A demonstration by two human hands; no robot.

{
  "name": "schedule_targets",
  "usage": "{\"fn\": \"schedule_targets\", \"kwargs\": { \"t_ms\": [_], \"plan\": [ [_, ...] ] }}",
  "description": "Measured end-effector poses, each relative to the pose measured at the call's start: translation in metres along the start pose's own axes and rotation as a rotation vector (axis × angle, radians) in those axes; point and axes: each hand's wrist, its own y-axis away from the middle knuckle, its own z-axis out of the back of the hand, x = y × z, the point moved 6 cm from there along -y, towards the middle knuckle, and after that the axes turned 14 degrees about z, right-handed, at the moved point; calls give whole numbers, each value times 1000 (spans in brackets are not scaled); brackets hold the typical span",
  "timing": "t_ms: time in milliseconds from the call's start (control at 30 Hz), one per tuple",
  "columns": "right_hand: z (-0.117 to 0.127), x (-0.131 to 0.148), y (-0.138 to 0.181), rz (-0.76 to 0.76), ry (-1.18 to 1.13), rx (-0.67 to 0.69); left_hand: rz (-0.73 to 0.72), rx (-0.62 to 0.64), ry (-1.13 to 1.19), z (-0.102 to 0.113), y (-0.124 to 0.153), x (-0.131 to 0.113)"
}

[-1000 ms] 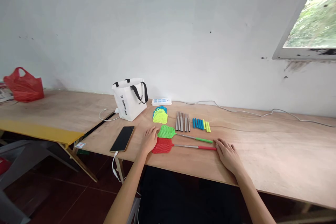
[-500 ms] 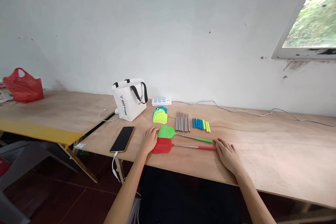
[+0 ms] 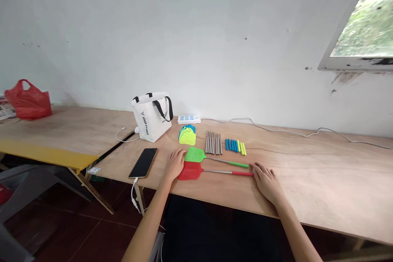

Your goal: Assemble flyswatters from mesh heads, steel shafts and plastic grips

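Observation:
Two fly swatters lie side by side on the wooden table (image 3: 322, 188): a green swatter (image 3: 196, 154) behind a red swatter (image 3: 190, 170), both with metal rods and coloured grips. My left hand (image 3: 175, 163) rests flat and open on the table, touching the mesh heads' left side. My right hand (image 3: 266, 181) lies flat and open at the red grip's right end. Behind them lie stacked swatter heads (image 3: 187, 135), several metal rods (image 3: 214, 142), and blue and yellow-green grips (image 3: 235, 146).
A phone (image 3: 143, 162) on a charging cable lies left of my left hand. A white tote bag (image 3: 152, 115) and a power strip (image 3: 189, 119) stand by the wall. A red plastic bag (image 3: 28, 100) sits on the neighbouring table. A window (image 3: 365, 24) is upper right.

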Motion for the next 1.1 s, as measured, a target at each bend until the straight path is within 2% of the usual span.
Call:
{"fn": "schedule_targets", "kwargs": {
  "t_ms": [633,867,1100],
  "plan": [
    [10,3,-3,6,-116,-12,15,27,26,4,1,-6],
    [3,9,-6,-30,-109,73,104,123,150,10,3,-17],
    [-2,11,-7,-71,-217,96,207,182,366,11,-4,-9]
  ]
}}
